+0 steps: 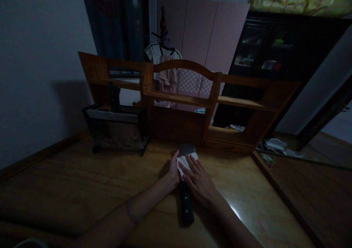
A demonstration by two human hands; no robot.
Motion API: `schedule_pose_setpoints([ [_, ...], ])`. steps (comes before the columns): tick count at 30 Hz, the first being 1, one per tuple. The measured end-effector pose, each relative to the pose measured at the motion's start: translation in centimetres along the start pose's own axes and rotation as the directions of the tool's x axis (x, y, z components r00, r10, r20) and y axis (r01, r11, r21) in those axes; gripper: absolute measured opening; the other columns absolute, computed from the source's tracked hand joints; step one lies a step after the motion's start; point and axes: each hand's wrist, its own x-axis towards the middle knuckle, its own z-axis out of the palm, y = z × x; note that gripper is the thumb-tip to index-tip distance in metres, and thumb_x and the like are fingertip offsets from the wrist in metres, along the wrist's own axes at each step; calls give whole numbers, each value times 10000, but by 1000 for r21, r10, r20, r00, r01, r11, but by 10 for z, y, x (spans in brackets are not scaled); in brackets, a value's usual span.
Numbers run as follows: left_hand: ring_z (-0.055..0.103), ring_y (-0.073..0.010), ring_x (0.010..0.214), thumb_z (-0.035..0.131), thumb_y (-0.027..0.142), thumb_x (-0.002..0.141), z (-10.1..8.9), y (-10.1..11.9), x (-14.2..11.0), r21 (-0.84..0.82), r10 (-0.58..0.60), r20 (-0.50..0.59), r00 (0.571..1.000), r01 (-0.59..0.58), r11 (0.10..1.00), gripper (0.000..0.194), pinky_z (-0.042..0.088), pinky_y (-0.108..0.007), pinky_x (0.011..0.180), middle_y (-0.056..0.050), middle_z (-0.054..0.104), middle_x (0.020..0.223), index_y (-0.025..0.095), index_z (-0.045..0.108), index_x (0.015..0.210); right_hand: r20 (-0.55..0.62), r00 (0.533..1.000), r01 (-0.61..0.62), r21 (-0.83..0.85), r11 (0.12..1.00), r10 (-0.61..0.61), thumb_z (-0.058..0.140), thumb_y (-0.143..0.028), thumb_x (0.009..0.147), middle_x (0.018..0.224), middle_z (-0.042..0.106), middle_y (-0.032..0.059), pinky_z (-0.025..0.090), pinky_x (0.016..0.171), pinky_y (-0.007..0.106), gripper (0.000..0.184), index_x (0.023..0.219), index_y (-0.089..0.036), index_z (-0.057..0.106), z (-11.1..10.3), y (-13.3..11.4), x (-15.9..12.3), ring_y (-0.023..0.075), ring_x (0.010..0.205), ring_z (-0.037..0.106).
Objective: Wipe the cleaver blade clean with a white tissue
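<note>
A cleaver [187,150] lies on the wooden tabletop, its black riveted handle pointing towards me and its dark blade pointing away. A white piece of paper or cloth [183,162] covers the middle of the blade. My left hand [173,171] grips the blade's left side with the thumb up along the edge; its other fingers are mostly hidden. My right hand [200,180] lies flat over the white piece, fingers stretched and slightly apart, pressing it on the blade. The dim light hides whether the white piece goes round underneath.
Behind the hands stands a wooden shelf unit [181,98] along the table's far side. A black knife-holder-like stand [115,114] with a black handle upright in it is at the left. The table's raised right edge [286,196] runs towards me. Pink cabinets [199,32] stand beyond.
</note>
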Motion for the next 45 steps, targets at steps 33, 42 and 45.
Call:
schedule_pose_setpoints([
  [33, 697, -236, 919, 408, 475, 948, 14, 3, -9, 1, 68, -6, 998, -68, 998, 482, 496, -322, 917, -119, 730, 967, 95, 639, 1133, -152, 986, -89, -136, 987, 67, 334, -462, 997, 1584, 185, 98, 217, 1193, 459, 644, 1531, -154, 148, 15, 16, -1, 232, 1469, 107],
  [42, 701, -286, 837, 418, 547, 919, 13, 3, -11, 23, -9, 11, 1000, 9, 1000, 546, 515, -409, 875, -137, 726, 877, 90, 643, 1117, -36, 998, -41, 71, 997, 43, 475, -529, 929, 1598, 124, 54, 191, 1190, 481, 764, 1535, -255, 98, 7, 3, -8, 238, 1470, 100],
  [45, 702, -268, 761, 468, 530, 904, 11, 2, -9, 31, 26, -34, 999, -25, 999, 509, 533, -385, 826, -121, 730, 843, 94, 658, 1085, -102, 991, -64, 244, 968, 92, 600, -515, 857, 1598, 121, 70, 195, 1181, 498, 873, 1534, -244, 119, 11, 2, -7, 270, 1467, 118],
])
